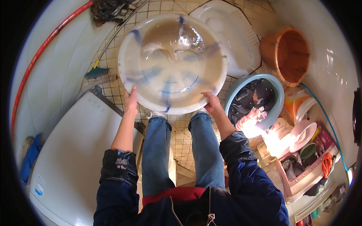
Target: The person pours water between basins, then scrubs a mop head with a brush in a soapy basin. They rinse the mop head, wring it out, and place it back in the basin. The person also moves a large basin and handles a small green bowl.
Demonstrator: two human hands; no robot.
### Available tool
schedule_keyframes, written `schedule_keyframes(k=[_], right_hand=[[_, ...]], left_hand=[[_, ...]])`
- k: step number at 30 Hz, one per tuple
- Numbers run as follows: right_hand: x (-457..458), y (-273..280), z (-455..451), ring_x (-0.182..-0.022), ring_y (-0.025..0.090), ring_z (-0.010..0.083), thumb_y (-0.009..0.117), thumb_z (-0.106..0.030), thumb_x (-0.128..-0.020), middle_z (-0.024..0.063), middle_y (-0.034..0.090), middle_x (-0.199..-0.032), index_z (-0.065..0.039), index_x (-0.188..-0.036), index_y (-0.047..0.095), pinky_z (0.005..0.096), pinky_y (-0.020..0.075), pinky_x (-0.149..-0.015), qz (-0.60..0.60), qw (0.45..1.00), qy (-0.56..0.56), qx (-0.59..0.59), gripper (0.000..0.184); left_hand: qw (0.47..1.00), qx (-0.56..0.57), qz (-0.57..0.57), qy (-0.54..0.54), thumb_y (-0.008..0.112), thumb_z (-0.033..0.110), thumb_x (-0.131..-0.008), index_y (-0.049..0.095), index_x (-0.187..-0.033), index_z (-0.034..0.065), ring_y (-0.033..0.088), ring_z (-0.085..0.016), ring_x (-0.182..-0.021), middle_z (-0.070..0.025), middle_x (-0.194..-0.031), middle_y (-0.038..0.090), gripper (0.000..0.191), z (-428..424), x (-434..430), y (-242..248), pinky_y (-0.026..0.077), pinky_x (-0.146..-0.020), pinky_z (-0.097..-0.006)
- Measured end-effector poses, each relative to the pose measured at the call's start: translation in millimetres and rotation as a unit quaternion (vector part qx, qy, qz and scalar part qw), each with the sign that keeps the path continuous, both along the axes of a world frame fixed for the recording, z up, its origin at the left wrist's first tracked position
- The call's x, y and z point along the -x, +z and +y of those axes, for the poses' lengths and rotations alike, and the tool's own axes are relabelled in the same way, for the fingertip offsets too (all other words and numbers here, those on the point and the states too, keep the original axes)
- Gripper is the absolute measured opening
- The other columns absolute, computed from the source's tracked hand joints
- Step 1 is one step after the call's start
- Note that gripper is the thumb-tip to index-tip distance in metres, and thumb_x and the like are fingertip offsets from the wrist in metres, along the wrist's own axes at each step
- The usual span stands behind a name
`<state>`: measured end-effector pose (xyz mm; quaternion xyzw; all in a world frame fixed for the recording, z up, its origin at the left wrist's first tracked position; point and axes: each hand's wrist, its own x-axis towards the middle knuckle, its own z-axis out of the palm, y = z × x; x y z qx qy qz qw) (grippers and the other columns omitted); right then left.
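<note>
Both my hands grip the near rim of a large white plastic basin (123, 67) with blue streaks. My left hand (131, 101) holds it at the lower left, thumb over the rim. My right hand (211, 102) has it at the lower right, fingers partly under the edge. Cloudy water (169, 70) moves inside, with ripples and a splash near the far side. Behind the basin and to its right lies a white ceramic squat toilet pan (234, 36). Close to my right forearm stands a blue-grey tub (278, 93) holding dark water, dark cloth and a pink cloth (251, 117).
An orange-brown bucket (268, 53) leans at the right wall. A white appliance lid (76, 141) is at my left, with a green brush (96, 72) beyond it. A red hose (31, 65) runs along the left wall. A pink crate (299, 176) of items stands at right.
</note>
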<state>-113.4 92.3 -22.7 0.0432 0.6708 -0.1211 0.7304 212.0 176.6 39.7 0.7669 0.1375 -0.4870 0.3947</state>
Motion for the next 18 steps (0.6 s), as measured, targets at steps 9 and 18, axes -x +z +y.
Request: schedule_keyframes(k=[9, 18], right_hand=[[12.7, 42.8, -32.8, -0.096, 0.053, 0.0318, 0.054, -0.003, -0.077, 0.0185, 0.051, -0.108, 0.007, -0.108, 0.043, 0.0436, 0.0465, -0.082, 0.011, 0.994, -0.104, 0.043, 0.034], [9.6, 79.2, -42.4, -0.072, 0.059, 0.0255, 0.054, -0.006, -0.078, 0.0163, 0.056, -0.092, 0.003, -0.105, 0.045, 0.0338, 0.051, -0.048, -0.022, 0.963, -0.27, -0.002, 0.03]], left_hand=[[0.985, 0.14, -0.081, -0.064, 0.056, 0.012, -0.081, 0.048, -0.109, 0.0019, 0.052, -0.014, -0.089, -0.0066, -0.103, 0.054, 0.031, -92.9, 43.2, 66.1, 0.042, -0.075, -0.0282], [0.953, 0.196, -0.111, -0.2, 0.055, 0.009, -0.079, 0.047, -0.101, 0.0002, 0.052, -0.012, -0.075, -0.0066, -0.09, 0.055, 0.025, -205.9, 125.2, 113.0, 0.043, -0.057, -0.0256]])
